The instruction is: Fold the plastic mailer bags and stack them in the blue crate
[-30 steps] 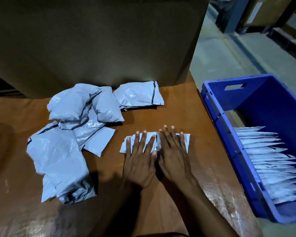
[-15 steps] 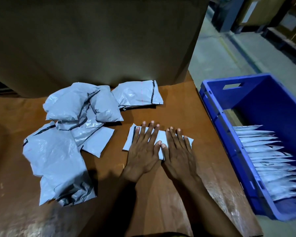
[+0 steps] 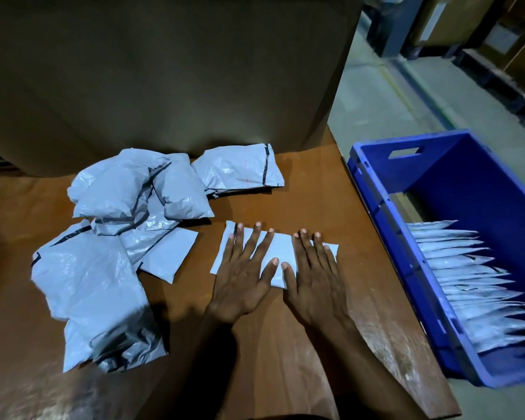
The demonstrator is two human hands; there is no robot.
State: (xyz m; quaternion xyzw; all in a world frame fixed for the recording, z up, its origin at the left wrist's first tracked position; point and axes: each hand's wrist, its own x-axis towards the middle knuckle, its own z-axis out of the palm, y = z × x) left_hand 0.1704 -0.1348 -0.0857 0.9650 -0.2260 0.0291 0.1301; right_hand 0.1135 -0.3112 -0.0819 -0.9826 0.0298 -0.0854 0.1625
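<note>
Fingers (image 3: 249,247) of my left hand (image 3: 240,286) are lying straight and spread apart, and they are pressing flat on the folded mailer bag (image 3: 281,250). My right hand (image 3: 315,286) is doing the same beside it, with its fingers (image 3: 308,250) straight and a little closer together. Both thumbs are pointing toward each other and are almost touching on the near edge of the bag. Nothing is being pinched; both palms are facing down.

The folded mailer bag is resting on the brown table (image 3: 285,359), under both hands, with its left and right ends showing beyond my fingers. At nine to ten o'clock from it, a pile of loose mailer bags (image 3: 112,237) is lying crumpled on the table. One more bag (image 3: 240,171) is lying apart at twelve o'clock, near the foot of a big cardboard box (image 3: 164,71) that is standing at the far edge of the table.

At three o'clock the blue crate (image 3: 455,168) is sitting just beside the table edge. Inside it, folded bags (image 3: 473,283) are standing on edge in a row, one against the next, along the near part of the crate.
</note>
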